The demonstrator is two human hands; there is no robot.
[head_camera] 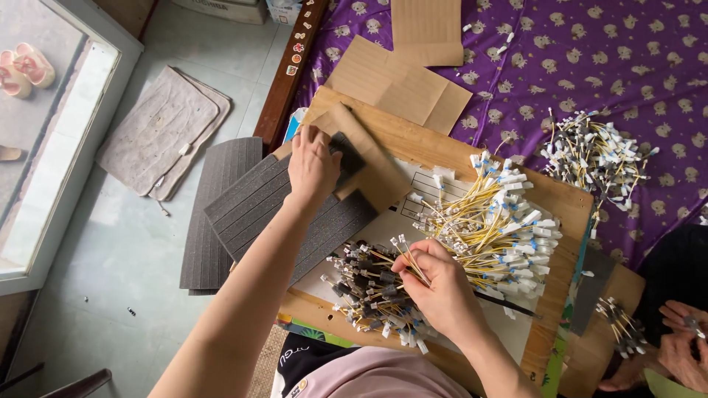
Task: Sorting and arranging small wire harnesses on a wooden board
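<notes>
The right hand [435,284] pinches a few yellow leads [410,259] between thumb and fingers, closed narrow on them, just above the dark-capped bundle [369,291] at the near edge of the wooden board [413,136]. Doing this well probably means gripping the leads near their white tips and lifting them straight, so their neighbours do not tangle or drag along. The left hand [313,168] lies flat, fingers spread and pressing down, on a dark foam block [348,151] at the board's far left corner, which overlaps a ribbed grey foam sheet [251,203]. A larger heap of white-capped leads [494,225] sits just right of the working hand (another pile [594,155] lies well apart on the purple cloth [627,59]). Another person's hands [682,339] show at the right edge.
</notes>
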